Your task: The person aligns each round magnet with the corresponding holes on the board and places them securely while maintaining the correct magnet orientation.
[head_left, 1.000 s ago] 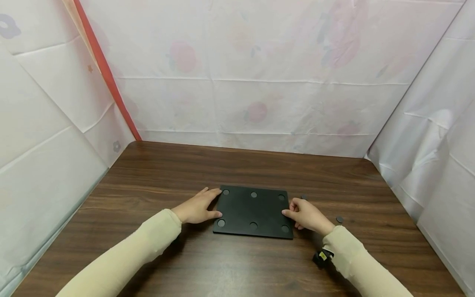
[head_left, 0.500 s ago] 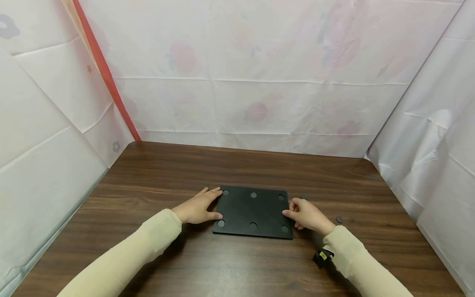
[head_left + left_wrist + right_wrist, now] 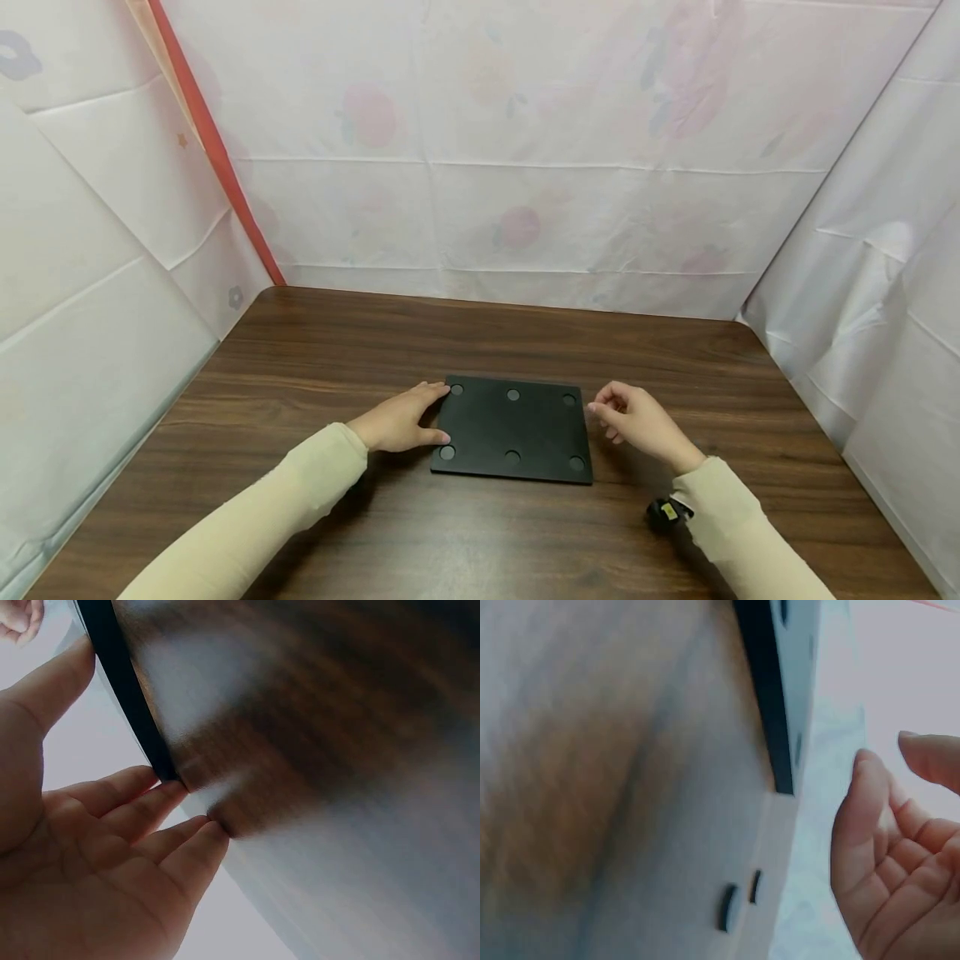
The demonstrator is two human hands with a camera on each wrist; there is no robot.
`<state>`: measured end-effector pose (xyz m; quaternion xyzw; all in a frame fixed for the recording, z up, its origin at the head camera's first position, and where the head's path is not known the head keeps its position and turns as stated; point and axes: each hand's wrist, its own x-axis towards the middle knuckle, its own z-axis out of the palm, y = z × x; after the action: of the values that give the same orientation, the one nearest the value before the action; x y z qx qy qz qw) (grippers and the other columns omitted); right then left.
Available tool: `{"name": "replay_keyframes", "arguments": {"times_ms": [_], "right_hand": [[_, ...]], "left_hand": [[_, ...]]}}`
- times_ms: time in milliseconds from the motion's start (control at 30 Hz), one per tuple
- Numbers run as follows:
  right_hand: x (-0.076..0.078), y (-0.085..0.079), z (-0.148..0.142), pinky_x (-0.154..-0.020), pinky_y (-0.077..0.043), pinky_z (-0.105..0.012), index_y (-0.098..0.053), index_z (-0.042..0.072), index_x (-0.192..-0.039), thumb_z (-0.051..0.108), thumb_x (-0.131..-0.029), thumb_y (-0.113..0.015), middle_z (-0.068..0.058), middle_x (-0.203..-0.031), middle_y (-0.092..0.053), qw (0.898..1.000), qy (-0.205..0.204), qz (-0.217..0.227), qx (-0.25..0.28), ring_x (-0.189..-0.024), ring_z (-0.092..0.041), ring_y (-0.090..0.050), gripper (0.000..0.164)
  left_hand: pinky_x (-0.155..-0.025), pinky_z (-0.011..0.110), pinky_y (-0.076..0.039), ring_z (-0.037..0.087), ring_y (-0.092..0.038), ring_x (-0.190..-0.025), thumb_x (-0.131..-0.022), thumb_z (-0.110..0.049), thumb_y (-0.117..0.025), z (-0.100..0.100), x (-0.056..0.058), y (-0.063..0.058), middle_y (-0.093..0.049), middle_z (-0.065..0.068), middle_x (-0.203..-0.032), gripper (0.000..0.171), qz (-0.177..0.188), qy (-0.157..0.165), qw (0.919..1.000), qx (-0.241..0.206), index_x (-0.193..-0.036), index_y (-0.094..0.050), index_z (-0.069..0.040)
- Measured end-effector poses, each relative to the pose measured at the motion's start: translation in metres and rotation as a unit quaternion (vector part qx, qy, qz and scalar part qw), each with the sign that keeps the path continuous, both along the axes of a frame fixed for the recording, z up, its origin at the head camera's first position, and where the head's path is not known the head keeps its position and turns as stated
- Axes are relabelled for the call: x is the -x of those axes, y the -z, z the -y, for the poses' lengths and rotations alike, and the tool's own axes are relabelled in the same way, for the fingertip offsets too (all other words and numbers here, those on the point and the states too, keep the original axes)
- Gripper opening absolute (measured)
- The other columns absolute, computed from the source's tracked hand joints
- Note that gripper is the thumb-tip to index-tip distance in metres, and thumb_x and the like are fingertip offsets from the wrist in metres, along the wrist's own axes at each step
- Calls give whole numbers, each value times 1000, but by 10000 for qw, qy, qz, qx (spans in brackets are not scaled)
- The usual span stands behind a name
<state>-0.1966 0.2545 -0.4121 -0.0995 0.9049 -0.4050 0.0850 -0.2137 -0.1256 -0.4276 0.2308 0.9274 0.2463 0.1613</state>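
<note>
A flat black rectangular board (image 3: pixel 513 429) lies on the wooden table, with several round recesses along its near and far edges. My left hand (image 3: pixel 397 421) rests at the board's left side, thumb and fingertips touching the edge; its fingers are fairly straight in the left wrist view. Just off the board's right side hovers my right hand (image 3: pixel 637 421), fingers loosely curled. Thumb and index finger stand apart with nothing between them in the right wrist view. There, two small dark discs, a nearer disc (image 3: pixel 727 907) and a farther disc (image 3: pixel 756 887), lie beyond the board's corner; the head view hides them.
The brown wood-grain table (image 3: pixel 480 533) spreads around the board. A pale patterned curtain (image 3: pixel 525 167) hangs behind it, and white cloth (image 3: pixel 885 333) closes the sides. A small black device (image 3: pixel 663 514) sits at my right wrist.
My right hand has left the board's right edge, moving right and slightly away from me, and now covers the discs in the head view. The left hand and board stay put.
</note>
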Motion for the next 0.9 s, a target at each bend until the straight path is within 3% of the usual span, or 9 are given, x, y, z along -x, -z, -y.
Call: {"name": "replay_keyframes", "arguments": {"times_ms": [267, 500, 900], "right_hand": [[4, -15, -21, -63, -58, -35, -62, 3, -108, 32, -99, -58, -21, -90, -64, 9976, 432, -536, -8, -68, -23, -65, 31], [11, -14, -39, -66, -59, -39, -62, 3, -115, 31, -101, -55, -21, -101, -66, 9944, 626, -758, -391, -74, -28, -67, 32], [17, -2, -53, -66, -55, -33, -63, 3, -117, 29, -99, -60, -13, -98, -68, 9958, 583, -6, -700, -72, -20, -64, 32]], "left_hand": [[-119, 54, -24, 36, -20, -150, -89, -34, -72, -1, 0, -1, -28, 13, -161, 81, 15, -28, 10000, -24, -152, -33, -4], [-119, 54, -24, 36, -18, -151, -89, -36, -72, 1, 0, -1, -26, 12, -162, 82, 58, -46, 10000, 22, -153, -31, -5], [-120, 54, -24, 36, -17, -151, -90, -35, -72, -1, -1, -2, -25, 12, -162, 82, 98, -4, 9999, -55, -153, -30, -5]]}}
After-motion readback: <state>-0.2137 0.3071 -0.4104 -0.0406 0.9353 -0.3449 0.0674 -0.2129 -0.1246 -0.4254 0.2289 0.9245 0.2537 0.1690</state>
